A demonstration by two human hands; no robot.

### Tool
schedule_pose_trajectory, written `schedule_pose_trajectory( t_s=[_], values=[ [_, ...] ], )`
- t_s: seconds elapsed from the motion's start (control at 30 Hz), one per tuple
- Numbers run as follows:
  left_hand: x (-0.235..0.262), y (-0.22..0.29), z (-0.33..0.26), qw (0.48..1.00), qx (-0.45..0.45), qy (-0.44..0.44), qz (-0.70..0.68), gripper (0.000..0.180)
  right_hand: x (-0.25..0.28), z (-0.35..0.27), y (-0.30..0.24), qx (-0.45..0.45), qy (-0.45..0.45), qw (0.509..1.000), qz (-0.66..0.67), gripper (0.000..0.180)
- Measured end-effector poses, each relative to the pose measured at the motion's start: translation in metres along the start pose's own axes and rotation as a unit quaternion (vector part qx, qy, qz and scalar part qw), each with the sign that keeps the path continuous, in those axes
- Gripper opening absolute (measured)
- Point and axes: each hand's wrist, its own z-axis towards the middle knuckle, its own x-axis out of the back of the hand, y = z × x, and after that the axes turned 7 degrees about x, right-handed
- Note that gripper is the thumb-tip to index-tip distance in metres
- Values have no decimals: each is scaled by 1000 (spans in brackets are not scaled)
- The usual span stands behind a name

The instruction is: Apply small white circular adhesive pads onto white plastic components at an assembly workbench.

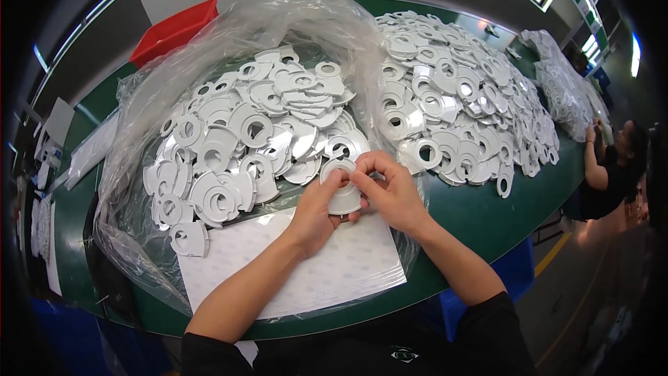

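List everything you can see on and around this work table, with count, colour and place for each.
White plastic disc: one, white with a round hole, held by both hands at table centre.
Pile in bag: many white holed discs, on an open clear plastic bag, left of centre.
Loose pile: many white discs, right half of the table.
White sheets: a stack, under the hands at the near edge.
Table: one, green.
Red bin: one, far left.
Co-worker: one person, dark top, far right.
Left hand: its grip is on the disc's left side.
Right hand: its grip is on the disc's right side.
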Motion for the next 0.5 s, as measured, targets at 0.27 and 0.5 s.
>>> schedule_pose_trajectory(
  t_s=[0.27, 0.5],
  values=[
    [-3, 1, -3, 1000, 1, 22, -5, 13, 0, 1, 3, 30, -4, 999, -43, 9],
    [-2, 1, -3, 1000, -3, 5, -19, 10, 2, 1, 1, 84, -11, 987, -136, 12]
  ],
)
